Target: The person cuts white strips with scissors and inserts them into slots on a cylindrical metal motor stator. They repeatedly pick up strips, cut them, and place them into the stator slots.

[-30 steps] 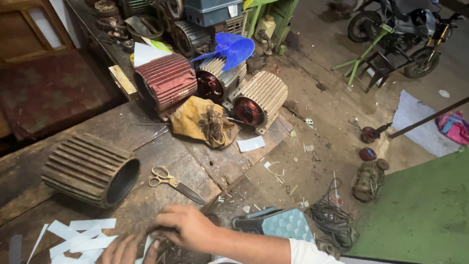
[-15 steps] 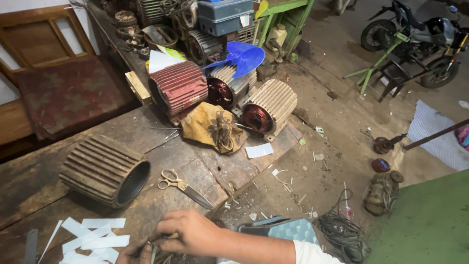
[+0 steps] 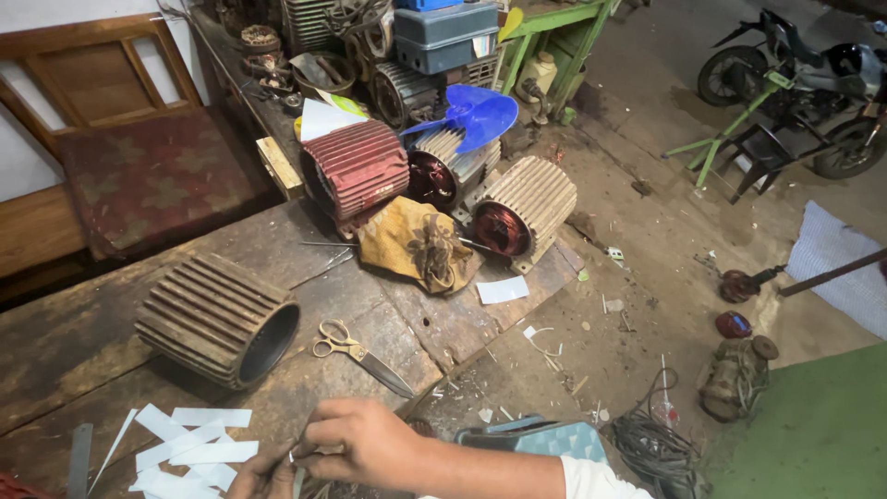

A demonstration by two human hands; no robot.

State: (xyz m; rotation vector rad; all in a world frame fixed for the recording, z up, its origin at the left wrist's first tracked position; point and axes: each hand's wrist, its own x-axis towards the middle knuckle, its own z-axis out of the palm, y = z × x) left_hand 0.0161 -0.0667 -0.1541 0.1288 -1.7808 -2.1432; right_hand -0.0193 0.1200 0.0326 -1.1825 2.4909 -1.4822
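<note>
Two hands work low at the frame's bottom edge, over a dark wooden bench [image 3: 92, 333]. Right hand [image 3: 356, 444] comes in from the right w/ a white sleeve, fingers curled narrow, pinching what looks like a thin strip or wire end; too small to say which. Left hand [image 3: 263, 476] is mostly cut off by the frame, fingertips bent toward the same spot, touching the right's. Can't tell if it grips anything. Both meet over a dark tangle at the very bottom, prob. windings, unclear.

Just left of the hands: a loose fan of white paper strips [image 3: 189, 448], laid flat within easy reach, likely cut stock kept close for pick-up. Scissors [image 3: 356, 351] lie closed-ish on the bench just above the right hand, blades pointing right, handles left, so near to grab again. A ribbed grey motor housing [image 3: 217, 319] lies on its side, open bore facing the hands, near but apart from them.

Farther back, well apart: red ribbed housing [image 3: 356, 171], two stators w/ copper windings showing, the nearer one pale and ribbed [image 3: 522, 208], a blue fan blade [image 3: 471, 111] resting on top, a yellowish rag [image 3: 416, 245] slumped between them. White paper scrap [image 3: 504, 289] at bench edge. Floor to the right: wire coil [image 3: 656, 448], small rusty motor [image 3: 735, 374], motorbike [image 3: 813, 74] far back.
</note>
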